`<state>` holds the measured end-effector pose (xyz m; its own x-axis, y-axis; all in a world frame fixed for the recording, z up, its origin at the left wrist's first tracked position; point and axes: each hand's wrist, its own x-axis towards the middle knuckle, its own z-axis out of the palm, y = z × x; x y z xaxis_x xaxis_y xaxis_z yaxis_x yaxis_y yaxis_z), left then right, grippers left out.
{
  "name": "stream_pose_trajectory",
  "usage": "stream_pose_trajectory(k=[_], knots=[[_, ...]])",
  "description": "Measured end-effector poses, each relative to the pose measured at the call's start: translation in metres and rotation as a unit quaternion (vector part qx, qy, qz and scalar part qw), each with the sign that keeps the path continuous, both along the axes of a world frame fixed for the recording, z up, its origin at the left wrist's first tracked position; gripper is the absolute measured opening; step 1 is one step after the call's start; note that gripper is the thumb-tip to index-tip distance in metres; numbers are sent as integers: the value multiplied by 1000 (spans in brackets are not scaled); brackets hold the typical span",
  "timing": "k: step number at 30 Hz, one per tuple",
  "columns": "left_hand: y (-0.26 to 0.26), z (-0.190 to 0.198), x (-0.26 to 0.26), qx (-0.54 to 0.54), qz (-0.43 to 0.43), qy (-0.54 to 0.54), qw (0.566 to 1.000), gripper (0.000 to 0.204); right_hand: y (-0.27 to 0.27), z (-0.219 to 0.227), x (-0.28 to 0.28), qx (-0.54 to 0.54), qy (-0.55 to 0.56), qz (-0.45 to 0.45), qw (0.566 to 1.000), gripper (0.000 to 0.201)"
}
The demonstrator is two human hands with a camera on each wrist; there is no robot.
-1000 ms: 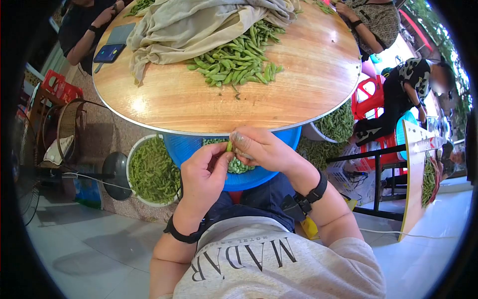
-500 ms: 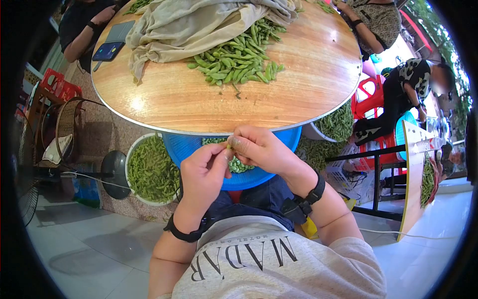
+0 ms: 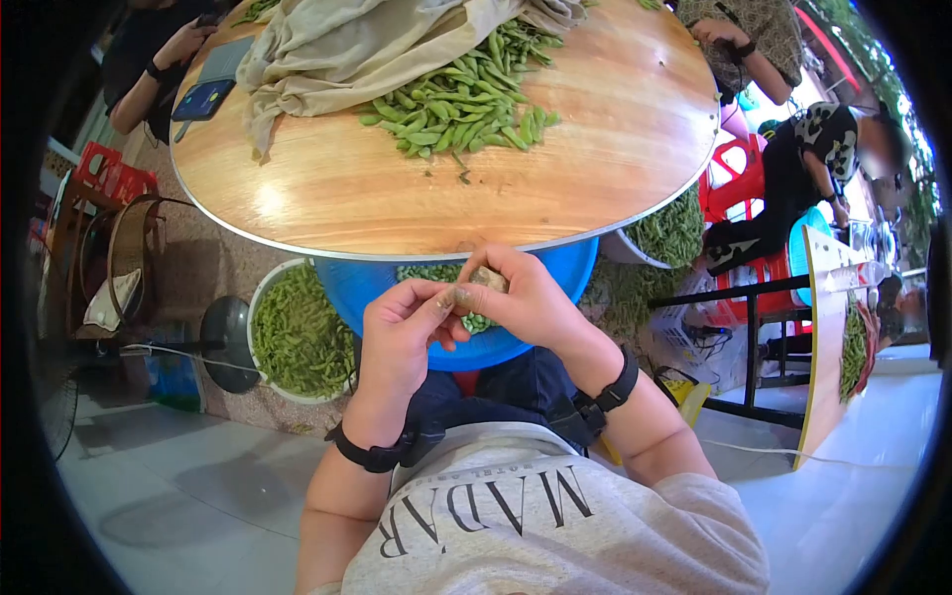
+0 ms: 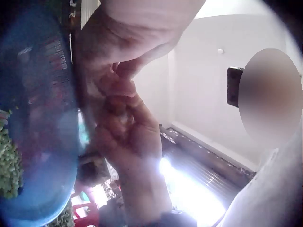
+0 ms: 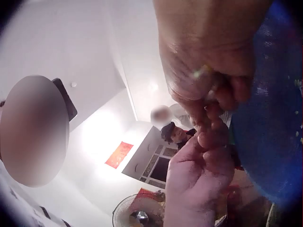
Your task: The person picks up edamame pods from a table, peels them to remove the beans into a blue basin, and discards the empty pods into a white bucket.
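Two curled hands, a left hand [image 3: 397,327] and a right hand [image 3: 526,297], meet fingertip to fingertip at centre frame, partly hiding shelled beans [image 3: 426,272] in a blue basin [image 3: 342,288]; whether they pinch a pod cannot be told. At upper centre, cloth [image 3: 347,59] covers part of a heap of green pods [image 3: 451,111] on a table [image 3: 327,203]; a phone [image 3: 203,99] lies upper left. Upside down at lower centre, a grey shirt [image 3: 625,535] reads "MADAR," its smaller line too faint to read.

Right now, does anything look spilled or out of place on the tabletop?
Slightly: a few dark scraps lie on the wooden tabletop just off the near edge of the soybean pods, standing out against bare wood. The pods spread loosely past the beige cloth look ordinary.
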<state>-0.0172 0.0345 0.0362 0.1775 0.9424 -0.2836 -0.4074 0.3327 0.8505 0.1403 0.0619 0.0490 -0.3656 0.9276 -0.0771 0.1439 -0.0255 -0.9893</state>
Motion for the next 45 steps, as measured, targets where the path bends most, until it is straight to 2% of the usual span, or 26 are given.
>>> stream_pose_trajectory(k=[3,7,10,12,15,19,25,31,36,37,40,43,45], knots=[[-2,-3,1,-31,-6,-23,999,13,-5,-11,2,-66,60,-5,996,16],[-4,-11,0,-73,-43,-44,995,13,-12,-21,4,-88,54,-34,994,13],[-3,-18,4,-53,-6,36,998,13,-12,-28,8,-75,43,-76,993,14],[-1,-25,3,-43,-3,44,998,13,-12,-41,9,-40,22,-107,993,15],[1,-37,7,-10,12,83,996,13,-15,-38,9,-166,72,-104,978,16],[0,-39,18,12,32,116,993,12,-13,-47,8,-171,91,-80,978,14],[0,-37,13,-67,14,7,998,12,-15,-57,7,-166,136,-75,974,13],[-2,-39,14,5,11,110,994,17,-11,-53,8,-148,145,-58,977,16],[-7,-34,10,-4,-33,105,994,17,-10,-47,12,-183,132,-50,973,12],[-8,-35,8,-8,-50,106,993,16,-11,-49,11,-208,165,-49,963,12],[-15,-31,17,75,20,186,979,15,-14,-56,7,-300,262,-60,915,13],[-18,-40,17,294,47,322,899,14,-14,-52,8,-404,327,-63,852,17],[-18,-39,15,320,36,320,891,12,-16,-56,12,-446,347,-39,824,19]])
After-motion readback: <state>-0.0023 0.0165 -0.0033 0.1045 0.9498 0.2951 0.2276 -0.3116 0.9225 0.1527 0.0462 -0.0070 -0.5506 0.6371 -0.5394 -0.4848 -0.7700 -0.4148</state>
